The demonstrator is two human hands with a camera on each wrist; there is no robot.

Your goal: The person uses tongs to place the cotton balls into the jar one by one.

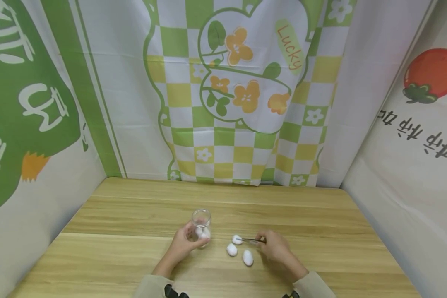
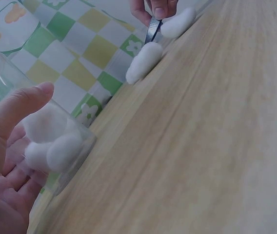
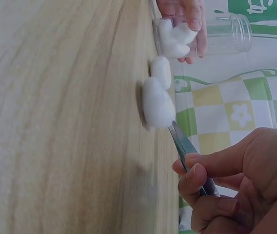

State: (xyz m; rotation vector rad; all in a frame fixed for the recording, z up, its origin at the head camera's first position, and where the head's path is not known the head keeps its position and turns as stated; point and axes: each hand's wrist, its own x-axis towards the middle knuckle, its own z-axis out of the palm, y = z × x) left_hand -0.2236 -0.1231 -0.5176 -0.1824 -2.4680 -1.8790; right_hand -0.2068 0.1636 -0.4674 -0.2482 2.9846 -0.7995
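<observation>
A clear jar (image 1: 201,219) stands upright on the table, its mouth uncovered, with several white cotton balls (image 2: 64,150) at the bottom. My left hand (image 1: 182,242) grips the jar low down, thumb on the near side. Between the thumb and fingers of my right hand (image 1: 275,246) are metal tweezers (image 3: 185,146), pointing left. Their tips reach the farthest loose cotton ball (image 1: 236,239); whether they pinch it is unclear. Closer to me lie a second cotton ball (image 1: 231,249) and a third, longer cotton ball (image 1: 248,258).
The wooden table (image 1: 141,207) ends at a back edge against a green and yellow checked cloth (image 1: 223,157). Printed cloth walls stand at left and right. Sleeves and dark wrist straps show at the bottom.
</observation>
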